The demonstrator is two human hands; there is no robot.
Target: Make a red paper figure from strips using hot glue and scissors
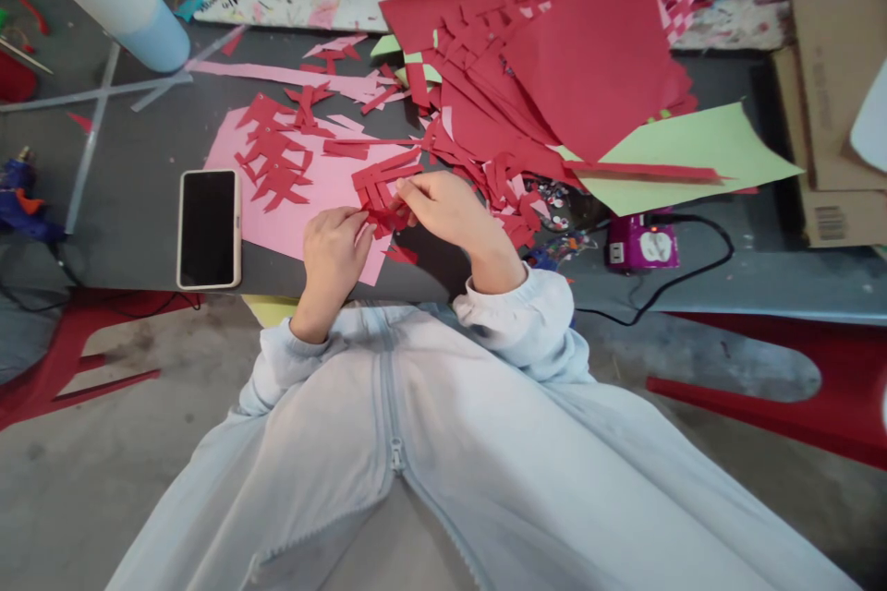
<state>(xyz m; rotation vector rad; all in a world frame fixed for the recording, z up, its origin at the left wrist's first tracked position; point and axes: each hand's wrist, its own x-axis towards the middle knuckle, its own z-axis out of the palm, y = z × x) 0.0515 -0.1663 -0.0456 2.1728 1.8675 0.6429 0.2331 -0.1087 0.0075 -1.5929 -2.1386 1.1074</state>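
Observation:
Between my two hands is a small strip of red paper (378, 215), pinched at both sides above the table edge. My left hand (334, 249) has its thumb and fingers closed on the strip's left end. From the right, my right hand (443, 208) pinches it with thumb and forefinger. Just beyond lie more red strips (374, 180) on a pink paper sheet (270, 226). Farther left on that sheet rests a cluster of red pieces with notched ends (273, 152). Cut red and pink scraps (509, 194) are heaped right of my right hand.
A phone (209, 229) lies at the left. Large red sheets (596, 46) and a light green sheet (693, 157) are piled at the back right. A purple box (643, 243) with a black cable and cardboard (842, 83) stand at right. Red chairs (783, 379) flank the table.

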